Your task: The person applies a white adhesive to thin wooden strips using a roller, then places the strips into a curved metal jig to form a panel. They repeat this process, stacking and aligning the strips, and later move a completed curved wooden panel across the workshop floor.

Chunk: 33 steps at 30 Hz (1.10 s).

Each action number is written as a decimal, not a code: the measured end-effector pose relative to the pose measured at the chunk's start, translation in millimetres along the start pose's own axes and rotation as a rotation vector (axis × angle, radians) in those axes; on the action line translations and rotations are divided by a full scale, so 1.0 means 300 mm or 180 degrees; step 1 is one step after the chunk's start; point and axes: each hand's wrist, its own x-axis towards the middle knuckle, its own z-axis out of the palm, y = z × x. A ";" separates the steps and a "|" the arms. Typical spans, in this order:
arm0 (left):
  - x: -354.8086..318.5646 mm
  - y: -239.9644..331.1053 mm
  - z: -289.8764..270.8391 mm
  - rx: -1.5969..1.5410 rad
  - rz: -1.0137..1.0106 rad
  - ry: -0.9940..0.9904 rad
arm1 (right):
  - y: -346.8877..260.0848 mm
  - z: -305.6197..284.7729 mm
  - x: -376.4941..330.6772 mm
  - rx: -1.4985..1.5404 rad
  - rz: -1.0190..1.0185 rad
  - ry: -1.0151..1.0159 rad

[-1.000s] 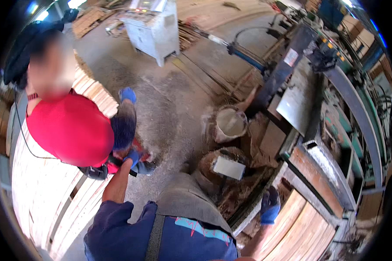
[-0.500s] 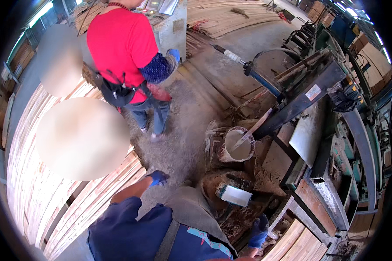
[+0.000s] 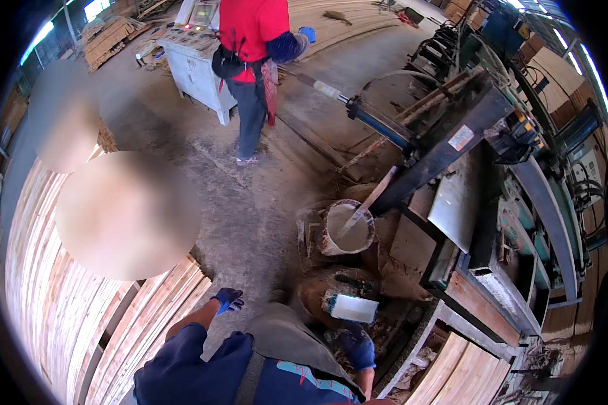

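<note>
My left hand [image 3: 229, 300], in a blue glove, hangs over the floor beside the stacked wooden strips. Its fingers are a little apart and hold nothing. My right hand [image 3: 359, 347], also in a blue glove, is just below a white rectangular block or tray [image 3: 353, 308] with a blue edge. Its fingers reach up toward that piece and look loosely open, though dark shadow covers their tips; I cannot tell whether they touch it. The white piece rests on a round brown container [image 3: 309, 295]. Beyond it stands a crusted white bucket [image 3: 348, 229] with a wooden stick [image 3: 373, 197] leaning inside.
Long wooden strips [image 3: 51, 270] lie stacked at left. Dark machinery [image 3: 452, 152] with a slanted beam fills the right side, and light boards [image 3: 459, 378] lie at lower right. A person in a red shirt [image 3: 250, 27] stands at the back beside a grey control cabinet [image 3: 199, 74].
My right hand has moved left and up, closer to the white piece. The person in red has moved away toward the back. My view has shifted, showing more of the cabinet.
</note>
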 end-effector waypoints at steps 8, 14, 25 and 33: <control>-0.077 0.095 0.142 -0.0010 0.0297 -0.0126 | 0.076 0.017 0.086 -0.0447 -0.0304 -0.0435; -0.010 0.038 0.126 0.0140 -0.0057 -0.0048 | 0.011 -0.070 0.076 -0.0503 -0.0175 -0.0061; 0.113 0.032 0.179 0.0127 -0.0314 -0.0271 | 0.023 -0.043 0.021 -0.0243 0.0265 -0.0234; 0.115 0.203 0.143 0.0028 0.0118 -0.0450 | 0.044 -0.027 0.050 -0.0728 -0.0597 -0.0023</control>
